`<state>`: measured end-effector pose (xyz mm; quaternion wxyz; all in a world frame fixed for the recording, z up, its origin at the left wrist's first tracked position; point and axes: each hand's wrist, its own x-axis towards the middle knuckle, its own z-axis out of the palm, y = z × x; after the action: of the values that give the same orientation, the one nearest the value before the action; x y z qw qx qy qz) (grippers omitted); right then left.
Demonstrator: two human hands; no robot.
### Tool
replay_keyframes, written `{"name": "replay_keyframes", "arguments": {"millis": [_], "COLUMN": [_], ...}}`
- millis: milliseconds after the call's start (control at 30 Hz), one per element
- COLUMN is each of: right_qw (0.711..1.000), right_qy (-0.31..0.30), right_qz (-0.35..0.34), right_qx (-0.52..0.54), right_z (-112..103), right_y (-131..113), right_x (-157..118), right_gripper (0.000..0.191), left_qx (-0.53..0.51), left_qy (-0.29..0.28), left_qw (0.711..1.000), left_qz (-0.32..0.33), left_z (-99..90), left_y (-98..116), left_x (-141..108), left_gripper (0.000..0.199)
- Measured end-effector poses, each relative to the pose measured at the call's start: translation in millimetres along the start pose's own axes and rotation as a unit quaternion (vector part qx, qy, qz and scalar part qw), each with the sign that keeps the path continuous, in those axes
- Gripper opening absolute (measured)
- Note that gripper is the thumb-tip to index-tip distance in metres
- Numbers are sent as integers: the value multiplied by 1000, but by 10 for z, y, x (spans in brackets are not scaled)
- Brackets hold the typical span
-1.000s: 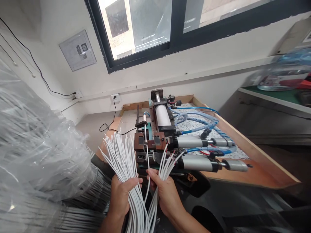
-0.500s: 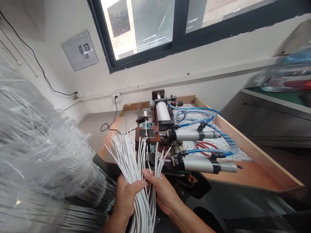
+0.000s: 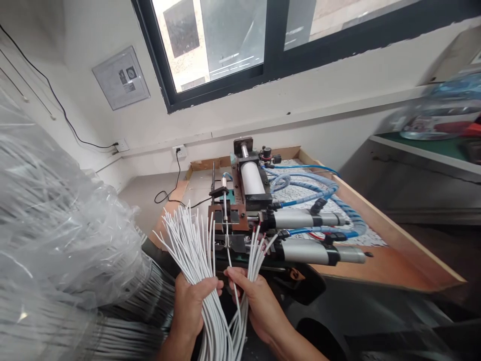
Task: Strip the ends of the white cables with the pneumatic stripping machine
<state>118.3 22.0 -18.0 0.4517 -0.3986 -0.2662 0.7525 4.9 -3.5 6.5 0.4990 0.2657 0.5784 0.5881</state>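
One wire (image 3: 230, 262) is pinched by the right hand (image 3: 263, 302), the nearer one, pointing pretty much up-frame into the machine (image 3: 252, 179); bunches (image 3: 191, 250) are gripped bottom-centre by both it and the left hand (image 3: 188, 306).

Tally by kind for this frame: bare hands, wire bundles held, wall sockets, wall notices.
Left hand, right hand: 2
Wire bundles: 2
Wall sockets: 2
Wall notice: 1
Total: 7
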Motion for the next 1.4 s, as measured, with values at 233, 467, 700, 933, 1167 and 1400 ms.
{"name": "replay_keyframes", "arguments": {"millis": [233, 467, 700, 933, 1167, 1400], "right_qw": [996, 993, 997, 997, 999, 999], "right_qy": [-90, 15, 35, -26, -33, 15], "right_qz": [22, -100, -56, 44, -25, -50], "right_qx": [-5, -58, 32, 54, 9, -13], "right_z": [57, -6, -14, 53, 69, -54], "right_y": [14, 94, 68, -32, 11, 71], "right_x": [37, -26, 109, 116, 17, 20], "right_gripper": [29, 26, 25, 27, 25, 24], "left_qx": [-13, -11, -19, -30, -17, 12], "left_qy": [-67, -38, -10, -25, -97, -25], "left_qw": [997, 999, 1000, 999, 995, 1000], "left_qz": [28, 29, 15, 14, 23, -4], "left_z": [9, -50, -32, 10, 2, -1], "left_y": [-36, -45, 5, -27, -71, -73], "left_x": [-18, 19, 63, 38, -28, -8], "left_gripper": [15, 17, 18, 22, 20, 15]}}
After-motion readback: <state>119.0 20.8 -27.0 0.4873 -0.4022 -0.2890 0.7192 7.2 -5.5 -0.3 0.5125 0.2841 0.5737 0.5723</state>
